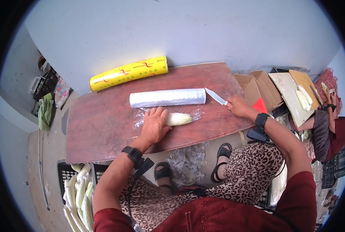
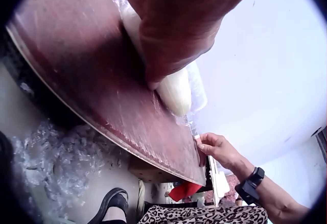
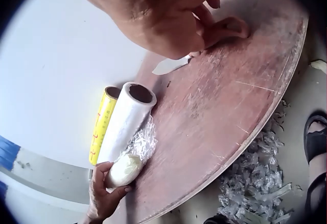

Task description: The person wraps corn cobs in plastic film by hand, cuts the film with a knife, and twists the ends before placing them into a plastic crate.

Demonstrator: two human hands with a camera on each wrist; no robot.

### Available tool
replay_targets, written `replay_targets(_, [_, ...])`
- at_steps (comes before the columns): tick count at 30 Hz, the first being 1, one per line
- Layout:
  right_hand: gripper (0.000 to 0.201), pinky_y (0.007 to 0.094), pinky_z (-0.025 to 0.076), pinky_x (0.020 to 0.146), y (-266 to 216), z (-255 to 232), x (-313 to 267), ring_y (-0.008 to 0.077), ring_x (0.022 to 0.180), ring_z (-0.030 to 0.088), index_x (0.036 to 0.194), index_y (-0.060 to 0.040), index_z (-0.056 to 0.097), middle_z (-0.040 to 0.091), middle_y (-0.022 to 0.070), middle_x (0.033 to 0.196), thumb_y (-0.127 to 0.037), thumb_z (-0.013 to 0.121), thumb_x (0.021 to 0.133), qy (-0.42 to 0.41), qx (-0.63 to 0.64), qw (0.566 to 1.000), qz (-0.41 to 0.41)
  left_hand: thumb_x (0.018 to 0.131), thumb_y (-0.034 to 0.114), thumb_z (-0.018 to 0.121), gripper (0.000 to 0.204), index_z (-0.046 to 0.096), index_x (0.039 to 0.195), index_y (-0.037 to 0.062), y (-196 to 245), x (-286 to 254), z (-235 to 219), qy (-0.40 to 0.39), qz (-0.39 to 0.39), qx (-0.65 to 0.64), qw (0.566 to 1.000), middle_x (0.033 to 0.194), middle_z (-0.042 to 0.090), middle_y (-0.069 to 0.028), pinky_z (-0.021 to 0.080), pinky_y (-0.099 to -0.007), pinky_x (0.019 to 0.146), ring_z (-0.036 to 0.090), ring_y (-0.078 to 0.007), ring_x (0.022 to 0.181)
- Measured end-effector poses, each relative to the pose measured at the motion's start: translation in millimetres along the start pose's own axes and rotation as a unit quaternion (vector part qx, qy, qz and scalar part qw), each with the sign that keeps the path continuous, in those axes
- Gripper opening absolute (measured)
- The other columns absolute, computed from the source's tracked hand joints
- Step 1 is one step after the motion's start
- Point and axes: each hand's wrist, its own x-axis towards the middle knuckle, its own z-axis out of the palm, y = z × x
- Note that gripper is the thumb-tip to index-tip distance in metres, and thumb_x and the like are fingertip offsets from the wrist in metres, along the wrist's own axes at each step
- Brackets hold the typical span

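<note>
A pale long vegetable (image 1: pixel 179 119) lies on clear film on the red-brown table, just in front of a roll of clear film (image 1: pixel 167 98). My left hand (image 1: pixel 154 124) grips its left part, with the thumb on the near side in the right wrist view. At the right of the table my right hand (image 1: pixel 240 106) holds a knife (image 1: pixel 216 96) by its handle; the blade (image 3: pixel 170 66) lies low over the tabletop and points toward the roll's right end. The palm hides most of the handle.
A yellow printed roll (image 1: pixel 129 73) lies at the table's back left edge. Cardboard boxes (image 1: pixel 259 89) stand to the right, beside another person at a board. Crates of vegetables (image 1: pixel 79 189) stand at lower left; film scraps (image 1: pixel 186 162) lie beneath.
</note>
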Motion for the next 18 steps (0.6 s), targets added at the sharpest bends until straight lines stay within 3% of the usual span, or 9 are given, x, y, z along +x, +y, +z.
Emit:
replay_targets(1, [0.027, 0.0493, 0.041, 0.086, -12, -9, -4, 0.0354, 0.102, 0.056, 0.111, -0.0033, 0.056, 0.058, 0.0173, 0.106, -0.021, 0.059, 0.091, 0.013, -0.048, 0.999, -0.006, 0.069, 0.023, 0.077, 0.049, 0.055, 0.109, 0.0064, 0, 1, 0, -0.004, -0.002, 0.0, 1.0, 0.108, 0.054, -0.0103, 0.038, -0.043, 0.091, 0.05, -0.0308, 0.105])
replay_targets(4, [0.037, 0.0513, 0.033, 0.095, -50, -35, -6, 0.0344, 0.118, 0.046, 0.121, -0.0056, 0.052, 0.049, 0.0169, 0.122, -0.024, 0.059, 0.09, 0.058, 0.0, 0.995, -0.077, 0.069, 0.024, 0.077, 0.049, 0.055, 0.11, 0.0062, 0, 1, 0, -0.012, -0.004, 0.0, 1.0, 0.108, 0.054, -0.0102, 0.039, -0.0429, 0.091, 0.05, -0.0307, 0.106])
replay_targets(7, [0.044, 0.0497, 0.033, 0.096, -87, -43, 8, 0.0318, 0.12, 0.043, 0.128, -0.0079, 0.048, 0.049, 0.0143, 0.124, -0.025, 0.06, 0.09, 0.062, -0.014, 0.985, -0.16, 0.07, 0.024, 0.077, 0.05, 0.055, 0.11, 0.006, -1, 2, 2, -0.019, -0.007, 0.003, 1.0, 0.108, 0.055, -0.01, 0.039, -0.0428, 0.091, 0.05, -0.0304, 0.106])
replay_targets(9, [0.039, 0.0511, 0.036, 0.09, -107, -26, 19, 0.0311, 0.112, 0.047, 0.122, -0.0092, 0.052, 0.051, 0.012, 0.114, -0.025, 0.062, 0.088, 0.115, 0.002, 0.97, -0.216, 0.07, 0.025, 0.078, 0.051, 0.055, 0.111, 0.0065, -2, 2, 4, -0.021, -0.011, 0.005, 1.0, 0.108, 0.055, -0.0099, 0.039, -0.043, 0.09, 0.05, -0.0306, 0.106])
replay_targets(14, [0.051, 0.0485, 0.036, 0.088, -166, 6, 4, 0.0292, 0.11, 0.048, 0.12, -0.007, 0.05, 0.051, 0.0114, 0.114, -0.033, 0.071, 0.081, 0.093, 0.045, 0.935, -0.338, 0.068, 0.025, 0.079, 0.055, 0.054, 0.113, 0.0082, -2, 4, 2, -0.044, -0.028, 0.002, 0.999, 0.107, 0.056, -0.0094, 0.039, -0.0436, 0.09, 0.051, -0.0306, 0.107])
replay_targets(18, [0.052, 0.0475, 0.036, 0.089, -185, 26, -2, 0.0288, 0.107, 0.05, 0.116, -0.0055, 0.051, 0.052, 0.0116, 0.112, -0.029, 0.076, 0.076, 0.067, -0.031, 0.937, -0.343, 0.069, 0.026, 0.079, 0.056, 0.055, 0.116, 0.0089, -1, 7, 1, -0.03, -0.042, -0.015, 0.999, 0.109, 0.059, -0.0109, 0.039, -0.0444, 0.092, 0.053, -0.0313, 0.108])
